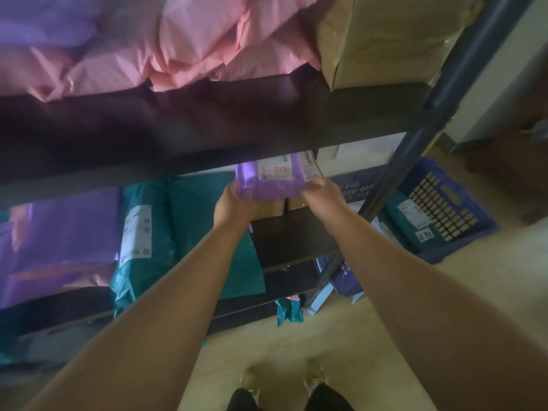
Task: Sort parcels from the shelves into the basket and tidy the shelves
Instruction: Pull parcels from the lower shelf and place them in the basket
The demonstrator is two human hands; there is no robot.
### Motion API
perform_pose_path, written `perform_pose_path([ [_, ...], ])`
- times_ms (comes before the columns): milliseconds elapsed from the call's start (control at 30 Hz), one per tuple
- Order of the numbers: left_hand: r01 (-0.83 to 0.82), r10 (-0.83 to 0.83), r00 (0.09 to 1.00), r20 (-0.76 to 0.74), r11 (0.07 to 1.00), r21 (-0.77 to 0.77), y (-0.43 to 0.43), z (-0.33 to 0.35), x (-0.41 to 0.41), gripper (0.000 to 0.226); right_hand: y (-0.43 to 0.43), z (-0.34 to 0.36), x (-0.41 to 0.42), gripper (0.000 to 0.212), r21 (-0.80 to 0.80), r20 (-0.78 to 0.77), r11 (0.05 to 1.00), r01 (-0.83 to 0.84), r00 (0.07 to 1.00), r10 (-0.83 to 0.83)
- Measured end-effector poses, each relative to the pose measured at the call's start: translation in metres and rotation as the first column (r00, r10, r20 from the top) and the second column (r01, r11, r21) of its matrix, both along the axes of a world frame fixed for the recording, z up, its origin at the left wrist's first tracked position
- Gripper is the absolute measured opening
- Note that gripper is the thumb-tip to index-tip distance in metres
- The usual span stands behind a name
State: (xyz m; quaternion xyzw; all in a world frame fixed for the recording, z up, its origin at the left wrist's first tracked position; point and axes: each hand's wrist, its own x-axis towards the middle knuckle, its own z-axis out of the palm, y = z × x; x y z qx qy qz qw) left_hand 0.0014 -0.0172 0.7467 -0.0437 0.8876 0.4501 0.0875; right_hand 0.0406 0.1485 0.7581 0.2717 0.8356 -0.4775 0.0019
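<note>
Parcel (271, 182), purple, label up, long axis across the shelf (284, 232) front edge, near its right end. Left grip (234, 200) and right grip (321, 192) pinching opposite ends. Blue basket (444, 203) on floor beyond.

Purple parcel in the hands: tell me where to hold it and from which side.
Hold the purple parcel by its two short side edges near the front, one hand per side, as the left hand and right hand do now. It is a flat, soft mailer lying label-up under the shelf above, so coming in low from the front probably works best.
</note>
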Motion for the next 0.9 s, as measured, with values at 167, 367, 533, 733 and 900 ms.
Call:
perform_pose_path([
  [167, -0.224, 0.224, 0.974, 0.009, 0.971, 0.081, 0.012, -0.003, 0.008, 0.022, 0.016, -0.001, -0.015, 0.022, -0.242, 0.059, 0.969, 0.056, 0.997, -0.043],
  [367, -0.417, 0.380, 0.909, 0.172, 0.826, 0.378, 0.018, -0.004, 0.029, 0.022, 0.019, -0.002, -0.015, 0.035, -0.250, 0.061, 0.948, -0.198, 0.974, 0.219],
  [533, -0.519, 0.514, 0.854, 0.088, 0.821, 0.238, -0.012, -0.005, 0.044, 0.014, -0.018, 0.006, -0.012, 0.041, -0.188, -0.002, 0.915, -0.357, 0.932, 0.363],
  [733, -0.570, 0.570, 0.821, 0.012, 0.819, 0.071, -0.066, -0.009, 0.053, 0.018, -0.078, 0.001, -0.011, 0.048, -0.315, 0.077, 0.889, -0.332, 0.925, 0.373],
  [900, -0.490, 0.491, 0.869, 0.053, 0.871, -0.039, -0.097, -0.018, 0.051, 0.023, -0.106, -0.013, -0.008, 0.050, -0.319, 0.177, 0.897, -0.307, 0.910, 0.375],
])
